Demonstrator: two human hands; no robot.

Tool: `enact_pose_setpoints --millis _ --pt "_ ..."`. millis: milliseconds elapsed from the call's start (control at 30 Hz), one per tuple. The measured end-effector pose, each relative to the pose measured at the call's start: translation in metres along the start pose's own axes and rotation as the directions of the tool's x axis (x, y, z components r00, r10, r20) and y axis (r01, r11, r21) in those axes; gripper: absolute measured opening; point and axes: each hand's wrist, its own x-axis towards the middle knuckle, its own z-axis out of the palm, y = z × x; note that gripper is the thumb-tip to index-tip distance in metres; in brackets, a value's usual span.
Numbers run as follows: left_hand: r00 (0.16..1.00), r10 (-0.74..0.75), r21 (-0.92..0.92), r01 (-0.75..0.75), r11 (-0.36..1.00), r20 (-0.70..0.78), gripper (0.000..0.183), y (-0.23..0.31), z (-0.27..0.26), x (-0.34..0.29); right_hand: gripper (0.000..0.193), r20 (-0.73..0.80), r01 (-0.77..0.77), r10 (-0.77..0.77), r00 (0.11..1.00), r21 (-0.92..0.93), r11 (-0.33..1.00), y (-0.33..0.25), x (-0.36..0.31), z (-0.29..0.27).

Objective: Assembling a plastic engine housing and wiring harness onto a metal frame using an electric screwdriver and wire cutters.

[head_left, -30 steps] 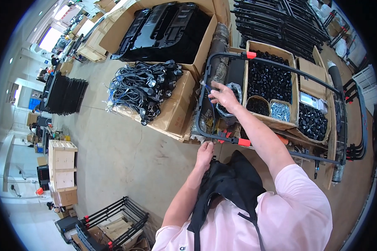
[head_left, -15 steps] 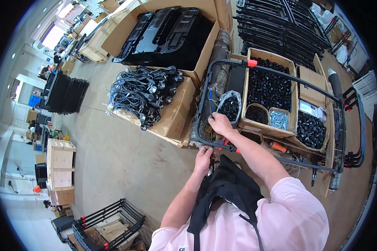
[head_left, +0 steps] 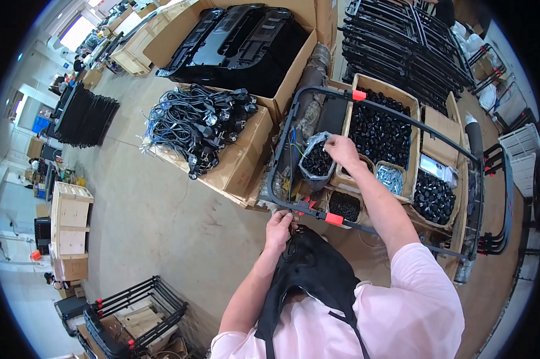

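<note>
Far left, 9 o'clock: a pale wooden crate stack (head_left: 71, 230) stands on the floor, well apart from your work.
Lower left, 7 o'clock: spare black frames with red clips (head_left: 135, 311) lie in a heap, untouched.
Upper left of centre, 11 o'clock: a bundle of black cables (head_left: 198, 125) rests on a cardboard box; behind it, at 12 o'clock, a carton of black moulded panels (head_left: 240, 45).
Your left hand (head_left: 280, 226): fingers closed together, pinching the near rail of the black tube frame (head_left: 285, 149) just beside its red clip (head_left: 307, 206). The apron (head_left: 312, 275) hangs right below it.
Frame: it lies over the parts boxes in front of you, from 12 to 4 o'clock, with orange sleeves (head_left: 334, 219) on its rails.
Your right hand (head_left: 342, 149): curled down, fingertips at the mouth of the plastic bag of small black parts (head_left: 318, 161); you cannot tell if it has one pinched yet.
Right, 2 o'clock: a box of black caps (head_left: 382, 134), a small tub of silver screws (head_left: 391, 178), more caps at 3 o'clock (head_left: 433, 197).
Progress, as a judgement: clips and sleeves are on, so fitting seems partly done; the part from the bag is not yet on the frame.
</note>
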Motion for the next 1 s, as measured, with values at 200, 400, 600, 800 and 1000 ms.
enact_pose_setpoints --millis 200,400,600,800,1000 --pt "1.000 -0.007 0.012 0.008 1.000 -0.021 0.017 -0.001 -0.005 -0.005 0.025 0.178 0.241 -0.207 0.962 -0.202 0.949 -0.007 0.006 -0.008" --pt "1.000 -0.009 -0.018 0.009 1.000 -0.018 0.017 0.004 -0.002 -0.008 0.023 0.200 0.382 -0.341 0.919 -0.231 0.895 0.006 0.014 0.000" --pt "0.999 -0.040 -0.014 0.040 0.999 -0.009 0.018 0.000 -0.007 -0.004 0.024 0.176 0.212 -0.194 0.965 -0.091 0.973 -0.002 -0.001 -0.025" --pt "0.993 -0.056 -0.043 0.061 0.997 0.102 0.018 -0.001 -0.020 0.004 0.026 0.194 -0.191 0.121 0.973 0.400 0.896 -0.003 -0.028 -0.033" --pt "0.974 -0.072 -0.036 0.082 0.996 0.214 0.018 -0.004 -0.036 0.018 0.037 0.272 -0.283 0.108 0.956 0.766 0.578 -0.051 -0.123 -0.029"
